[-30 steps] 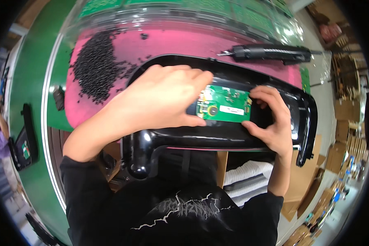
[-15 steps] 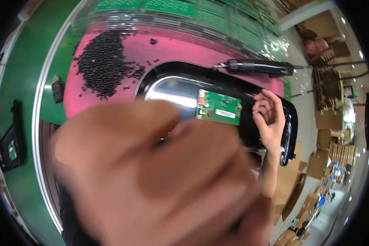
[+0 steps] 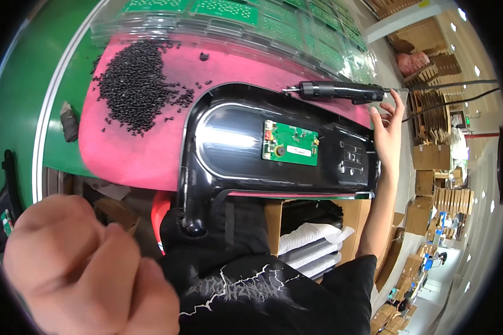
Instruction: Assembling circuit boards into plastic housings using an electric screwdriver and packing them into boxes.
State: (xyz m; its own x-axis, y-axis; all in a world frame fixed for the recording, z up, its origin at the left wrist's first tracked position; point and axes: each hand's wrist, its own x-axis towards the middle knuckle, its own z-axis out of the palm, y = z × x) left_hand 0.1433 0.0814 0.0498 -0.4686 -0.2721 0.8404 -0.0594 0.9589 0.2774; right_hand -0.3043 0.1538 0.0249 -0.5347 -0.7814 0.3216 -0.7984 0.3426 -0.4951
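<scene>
A black glossy plastic housing (image 3: 229, 120) lies across the pink mat, its inner side up. On it rests a green circuit board (image 3: 299, 137) with a white label. Behind the housing lies a black electric screwdriver (image 3: 341, 91), its bit to the left. My right hand (image 3: 389, 128) is beside the screwdriver's cable end, fingers spread and bent, holding nothing visible. My left hand (image 3: 89, 268) looms large at lower left, close to the camera, with fingers curled closed; whatever may be inside is hidden. A heap of small black screws (image 3: 131, 84) sits left of the housing.
Clear plastic trays of green boards (image 3: 223, 12) line the pink mat's (image 3: 117, 159) far edge. On the green bench (image 3: 44, 120) lie a dark roll (image 3: 69, 123) and another black housing (image 3: 10, 190). An open carton (image 3: 360, 215) holding white-wrapped items stands below the near edge.
My left hand has swung left and down, uncovering the housing and my shirt. My right hand has moved right and away from over the housing to the screwdriver's rear end, its fingers opening.
</scene>
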